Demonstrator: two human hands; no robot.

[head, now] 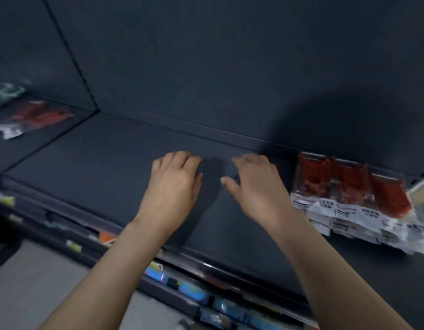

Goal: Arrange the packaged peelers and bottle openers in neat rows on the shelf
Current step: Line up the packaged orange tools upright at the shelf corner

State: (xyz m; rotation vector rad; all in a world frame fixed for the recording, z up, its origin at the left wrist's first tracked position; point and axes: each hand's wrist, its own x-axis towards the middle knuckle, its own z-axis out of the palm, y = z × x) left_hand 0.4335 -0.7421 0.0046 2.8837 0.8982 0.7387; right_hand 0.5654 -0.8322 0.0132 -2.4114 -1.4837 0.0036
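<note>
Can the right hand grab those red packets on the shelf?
Probably yes. The right hand holds nothing, and the red packets lie just to its right on the same shelf, with only bare shelf between them.

This is a shop. A dark display shelf (111,177) holds a row of clear packets (349,194) with printed barcode cards, and more packets (34,117) lie on the next bay at the left. Small tags (4,198) sit on the shelf edge, and bright packaged goods (194,291) fill the tiers below.
</note>
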